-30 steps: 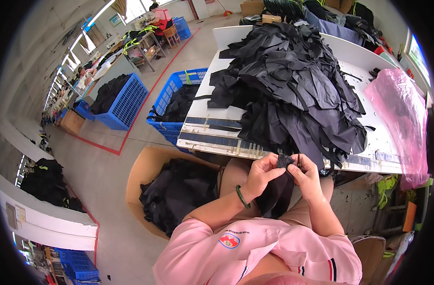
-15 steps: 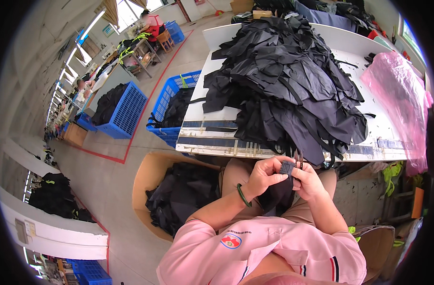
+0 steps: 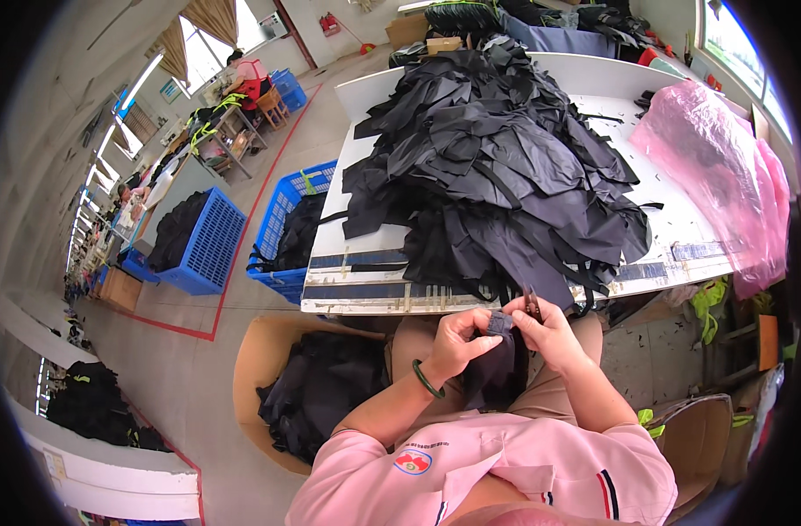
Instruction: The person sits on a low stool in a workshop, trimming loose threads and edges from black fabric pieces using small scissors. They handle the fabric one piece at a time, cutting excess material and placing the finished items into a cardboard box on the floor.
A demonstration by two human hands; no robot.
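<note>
Pink shirt (image 3: 484, 447): dark lettering (image 3: 427, 444), too small to read, above oval emblem (image 3: 412, 462).

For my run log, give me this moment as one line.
left hand: pinching dark cloth | right hand: at its edge, holding dark tool | table: black cloth heap | cardboard box: black fabric

Room bright. Daylight enters through left window (image 3: 209, 48) and right window (image 3: 735, 48), panes partly washed out. Lamp tube (image 3: 142, 83) glows white. Soft sheen on black cloth pile (image 3: 497, 167), folds sinking near black. Glare streaks on pink plastic (image 3: 707, 162). Shade beneath table (image 3: 326, 241). Left hand (image 3: 464, 340), right hand (image 3: 545, 329) well lit. Fisheye bends outer edges; corners black. Far background small, indistinct.
</note>
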